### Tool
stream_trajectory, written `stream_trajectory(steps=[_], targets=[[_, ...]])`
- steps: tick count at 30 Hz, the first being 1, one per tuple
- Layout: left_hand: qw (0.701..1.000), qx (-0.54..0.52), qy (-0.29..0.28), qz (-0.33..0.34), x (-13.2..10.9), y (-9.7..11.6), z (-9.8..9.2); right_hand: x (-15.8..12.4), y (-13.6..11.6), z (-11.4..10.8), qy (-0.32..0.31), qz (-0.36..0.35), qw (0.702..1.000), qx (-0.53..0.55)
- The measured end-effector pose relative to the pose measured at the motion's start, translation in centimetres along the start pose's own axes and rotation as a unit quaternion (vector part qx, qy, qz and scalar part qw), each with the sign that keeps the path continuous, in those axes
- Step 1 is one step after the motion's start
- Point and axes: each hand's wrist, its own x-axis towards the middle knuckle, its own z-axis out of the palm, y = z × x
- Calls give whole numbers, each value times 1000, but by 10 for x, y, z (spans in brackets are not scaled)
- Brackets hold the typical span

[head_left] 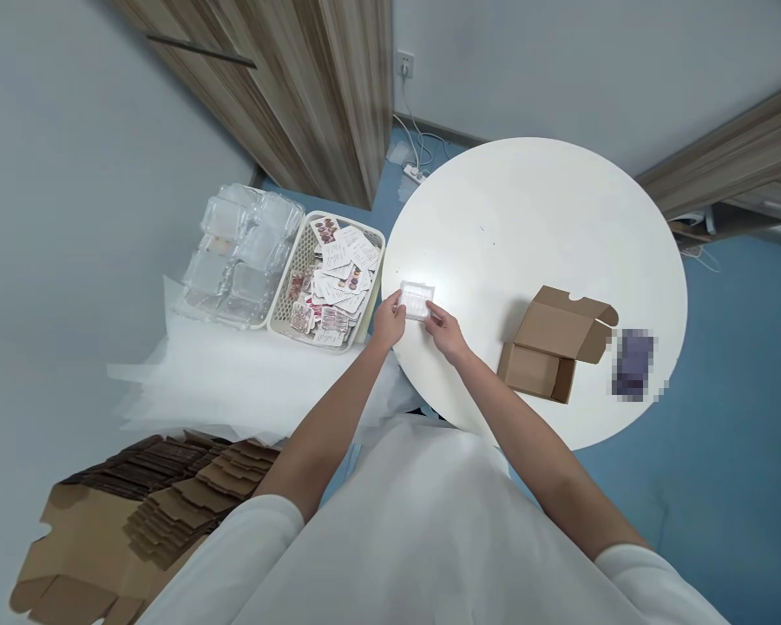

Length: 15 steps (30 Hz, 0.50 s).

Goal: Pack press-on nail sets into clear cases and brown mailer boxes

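A small clear plastic case (417,300) is held between both hands just over the left edge of the round white table (534,208). My left hand (389,321) grips its left side, thumb on top. On its lower right corner, the fingers of my right hand (446,332) are closed. Something pale shows inside the case, too small to make out. To the left of my left hand stands a cream basket (309,338) heaped with printed cards (348,260) and small clear packs. Right of my right hand, an open cardboard box (540,369) rests on the table with its lid folded back.
Clear plastic trays (234,243) fill another container at the far left. White foam sheets (234,373) lie in front of it. Flattened cardboard boxes (97,538) are stacked at lower left. A pixelated purple item (634,363) lies near the table's right edge. Cables and a power strip (415,174) are on the floor.
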Motion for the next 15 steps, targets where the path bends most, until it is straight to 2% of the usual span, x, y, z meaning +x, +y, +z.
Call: stream_trajectory(steps=[5,8,12,15], targets=[[989,-107,-15,-104,-10,-7,5,-7,8,-10,33,38,998,41],[979,-152,-17,-135,-21,-4,8,-16,5,-16,47,43,998,26],[976,-180,-28,-119,-41,10,15,-44,-2,-33,52,18,998,-19],[978,-183,-51,-82,-63,27,28,-73,-3,-57,63,-27,997,-27]])
